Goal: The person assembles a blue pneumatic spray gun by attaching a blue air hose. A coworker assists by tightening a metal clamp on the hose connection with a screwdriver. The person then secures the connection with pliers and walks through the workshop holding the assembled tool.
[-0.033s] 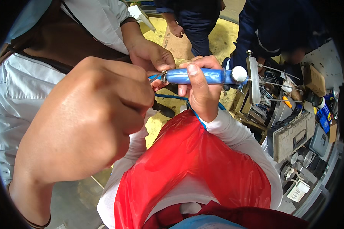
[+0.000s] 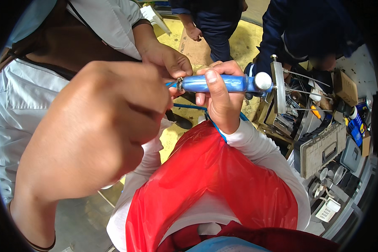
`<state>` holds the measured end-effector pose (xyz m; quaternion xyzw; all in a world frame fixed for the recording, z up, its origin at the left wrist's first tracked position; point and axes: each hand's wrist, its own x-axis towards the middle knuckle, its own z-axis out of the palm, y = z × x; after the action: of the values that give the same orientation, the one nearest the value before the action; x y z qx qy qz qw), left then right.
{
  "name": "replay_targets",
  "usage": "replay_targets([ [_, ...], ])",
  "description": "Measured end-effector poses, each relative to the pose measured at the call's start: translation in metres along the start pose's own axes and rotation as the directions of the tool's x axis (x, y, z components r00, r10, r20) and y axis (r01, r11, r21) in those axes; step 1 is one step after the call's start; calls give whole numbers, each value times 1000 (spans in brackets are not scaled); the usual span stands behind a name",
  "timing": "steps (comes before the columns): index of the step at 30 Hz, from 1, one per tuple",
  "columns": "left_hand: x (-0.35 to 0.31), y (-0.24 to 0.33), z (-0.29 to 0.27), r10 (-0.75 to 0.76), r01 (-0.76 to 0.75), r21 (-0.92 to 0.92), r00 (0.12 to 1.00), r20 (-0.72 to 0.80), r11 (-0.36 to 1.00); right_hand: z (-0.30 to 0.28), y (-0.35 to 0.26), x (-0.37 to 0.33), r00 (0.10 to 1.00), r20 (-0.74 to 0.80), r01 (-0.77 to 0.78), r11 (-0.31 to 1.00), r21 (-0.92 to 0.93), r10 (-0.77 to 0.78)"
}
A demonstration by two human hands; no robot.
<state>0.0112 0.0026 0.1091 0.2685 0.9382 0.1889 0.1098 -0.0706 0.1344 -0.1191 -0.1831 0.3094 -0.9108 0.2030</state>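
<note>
A blue tube [image 2: 222, 83] is being gripped by the right hand [image 2: 219, 97], held up centre, far of the red bag [image 2: 214, 189]. Its left end is being pinched by the closed left hand [image 2: 101, 126], with a co-worker's hand [image 2: 166, 61] just beyond.

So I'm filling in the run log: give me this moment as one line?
left hand: raised fist at tool's ringed end | right hand: gripping blue-handled tool | co-worker's hand: behind it | grey case: right

Blue cylindrical handle [image 2: 222, 83]: glossy, lying horizontal in mid-air, gripped round its middle. Metal ring [image 2: 180, 84] at its left end; white round knob [image 2: 263, 80] at its right end. Thin blue cord [image 2: 189, 106] runs just beneath.
</note>
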Motion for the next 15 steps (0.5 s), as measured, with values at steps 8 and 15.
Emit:
replay_targets([
  [8, 2, 3, -5, -149, 121, -159, 973, -176, 980, -2, 2, 7, 1000, 13, 8, 1000, 15, -9],
  [15, -11, 16, 7, -207, 202, -46, 948, -243, 978, 2, 3, 6, 998, 62, 18, 999, 36, -20],
])
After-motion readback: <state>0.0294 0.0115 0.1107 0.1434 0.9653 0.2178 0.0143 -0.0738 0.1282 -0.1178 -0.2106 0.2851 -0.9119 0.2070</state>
